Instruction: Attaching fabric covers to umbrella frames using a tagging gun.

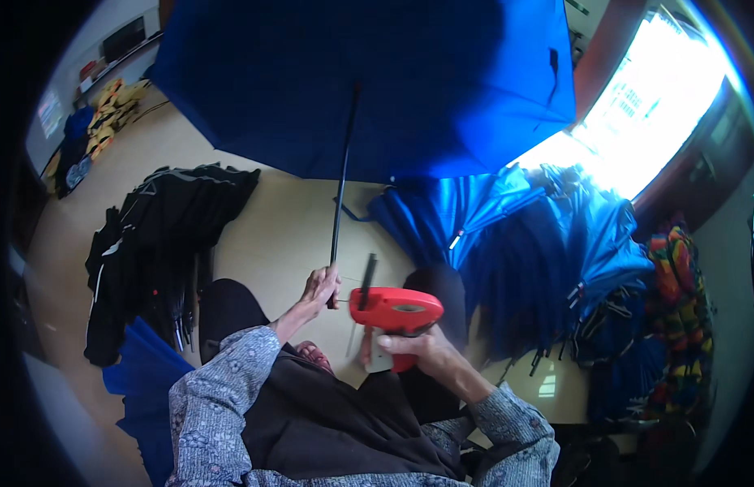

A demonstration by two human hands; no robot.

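An open blue umbrella [304,105] spreads across the top of the view, with its inner side and thin black shaft turned to me. My left hand [318,287] is closed round the lower end of that shaft. In my right hand [430,353] is a red tagging gun [411,304], gripped by its handle. Its needle end points left and lies very close to my left fingers and the shaft's end; whether it touches them I cannot tell. A dark upright strip stands on top of the gun, slightly blurred.
Folded black umbrellas [162,211] lie in a pile at left, a blue one [150,390] below them. Several folded blue umbrellas [507,260] are heaped at right, beside multicoloured ones [677,325]. Yellow items [113,114] lie far left on the pale floor [271,219]. A bright opening [661,97] glares at far right.
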